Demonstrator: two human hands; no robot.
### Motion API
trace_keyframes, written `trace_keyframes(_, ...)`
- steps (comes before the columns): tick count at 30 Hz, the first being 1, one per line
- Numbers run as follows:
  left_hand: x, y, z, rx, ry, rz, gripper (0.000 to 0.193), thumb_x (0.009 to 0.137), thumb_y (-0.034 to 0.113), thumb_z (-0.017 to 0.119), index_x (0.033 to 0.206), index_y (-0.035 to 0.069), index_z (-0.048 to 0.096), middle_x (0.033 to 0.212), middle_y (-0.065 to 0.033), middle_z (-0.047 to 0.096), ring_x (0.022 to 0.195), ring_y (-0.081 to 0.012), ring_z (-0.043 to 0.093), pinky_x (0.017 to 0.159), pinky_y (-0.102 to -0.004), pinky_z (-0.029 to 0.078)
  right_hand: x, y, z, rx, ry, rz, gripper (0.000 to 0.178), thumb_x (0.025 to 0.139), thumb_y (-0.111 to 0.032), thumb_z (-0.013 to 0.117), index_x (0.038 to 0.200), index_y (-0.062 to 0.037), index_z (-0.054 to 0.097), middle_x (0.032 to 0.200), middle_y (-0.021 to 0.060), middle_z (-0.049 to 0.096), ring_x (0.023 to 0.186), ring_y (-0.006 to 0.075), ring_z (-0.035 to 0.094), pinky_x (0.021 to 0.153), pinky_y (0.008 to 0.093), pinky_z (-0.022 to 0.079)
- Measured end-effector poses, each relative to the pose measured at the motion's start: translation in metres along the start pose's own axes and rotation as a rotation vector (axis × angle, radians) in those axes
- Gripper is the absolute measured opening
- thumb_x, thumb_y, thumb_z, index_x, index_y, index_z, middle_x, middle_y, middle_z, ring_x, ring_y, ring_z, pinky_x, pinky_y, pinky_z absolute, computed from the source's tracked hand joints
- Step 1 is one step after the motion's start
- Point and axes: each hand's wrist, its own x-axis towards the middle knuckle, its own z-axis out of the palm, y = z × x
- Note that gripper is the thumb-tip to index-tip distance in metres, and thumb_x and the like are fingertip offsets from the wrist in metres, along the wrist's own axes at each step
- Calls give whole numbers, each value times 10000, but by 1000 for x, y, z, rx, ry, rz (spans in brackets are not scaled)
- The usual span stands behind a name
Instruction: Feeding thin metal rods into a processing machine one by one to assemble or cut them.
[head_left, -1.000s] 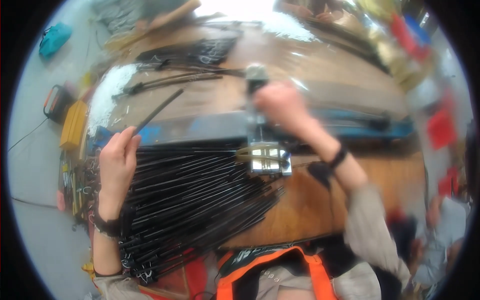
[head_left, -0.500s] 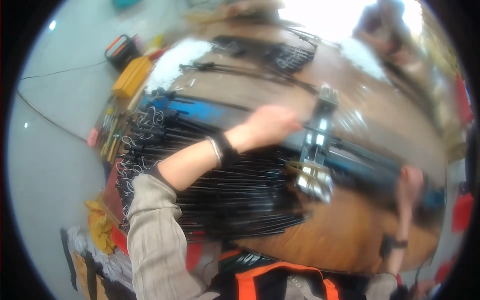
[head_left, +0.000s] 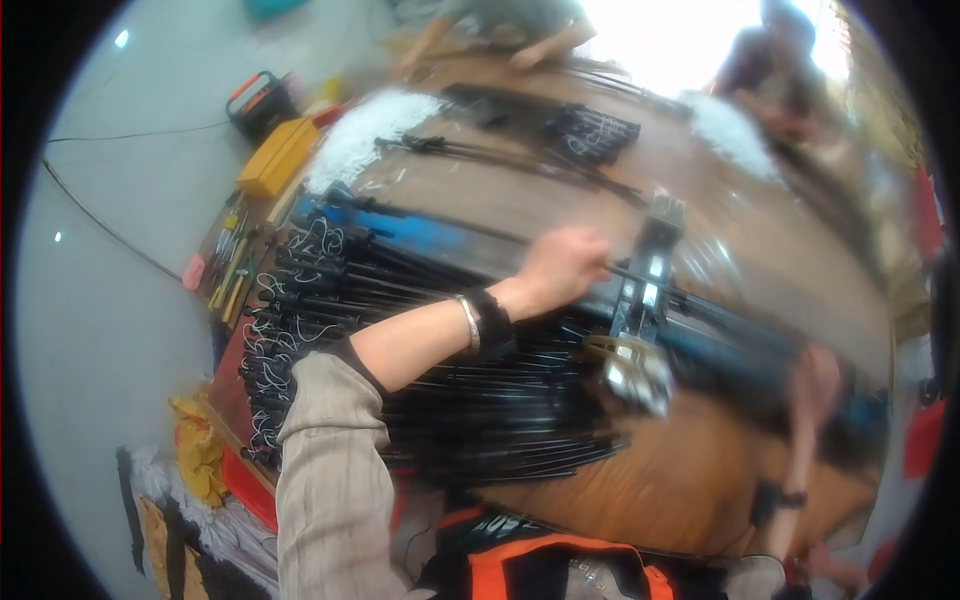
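We list, at centre, one left hand (head_left: 565, 268), fingers curled closed about a slender black rod (head_left: 632, 274); the rod projects from the fist toward the picture's right and lies across an upright-looking metal fixture (head_left: 645, 290), just beside the knuckles; at the fixture's near end, a yellowish band (head_left: 612, 349) in a loop, beside a shiny metal part (head_left: 640, 380); one right hand (head_left: 816, 385), well apart at the far right, blurred, above the dark strip along the table, its grasp such that we cannot tell whether it holds anything; on each wrist, we note a dark wristband (head_left: 495, 320), the left with a silvery bangle (head_left: 469, 322) beside it; beneath the left forearm, a broad bundle of black rods (head_left: 490, 400), white cord loops (head_left: 268, 365) at its left ends; under all, a brown wooden table (head_left: 650, 470); beyond, a blue strip (head_left: 425, 230), a heap of white pieces (head_left: 365, 135) and a smaller black bundle (head_left: 592, 135); at the left edge, a yellow box (head_left: 277, 157) and assorted hand tools (head_left: 235, 265); at the top, we count a co-worker's forearms (head_left: 555, 45) near the table's far side.
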Motion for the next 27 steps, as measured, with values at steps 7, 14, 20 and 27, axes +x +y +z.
trace_keyframes(7,10,0,-2,88,-188,-2,241,941,304,668,874,78,617,896,-151,646,854,-384,635,716,-479,509,2,-45,-19,79,219,-194,188,895,-80,688,1075,-26,701,1115,154,698,1093,368,626,995,505,442)
trace_keyframes(14,15,13,9,220,-217,-57,208,982,254,580,874,78,608,760,-204,651,773,-443,641,649,-531,486,-46,-113,-18,412,140,-293,267,848,-146,759,1095,-56,717,851,41,715,851,251,662,804,418,406)
trace_keyframes(20,19,11,4,241,-291,-79,221,994,264,561,895,71,603,779,-211,649,802,-454,631,680,-538,478,-50,-137,-22,463,110,-275,330,853,-196,763,1142,-46,706,834,48,673,856,237,635,790,399,374)
trace_keyframes(27,16,8,7,243,-232,-7,143,974,194,571,908,71,604,780,-201,658,756,-435,641,652,-535,472,-42,-161,2,675,-92,-200,259,835,-134,763,1070,-56,687,844,80,661,877,264,620,783,371,393)
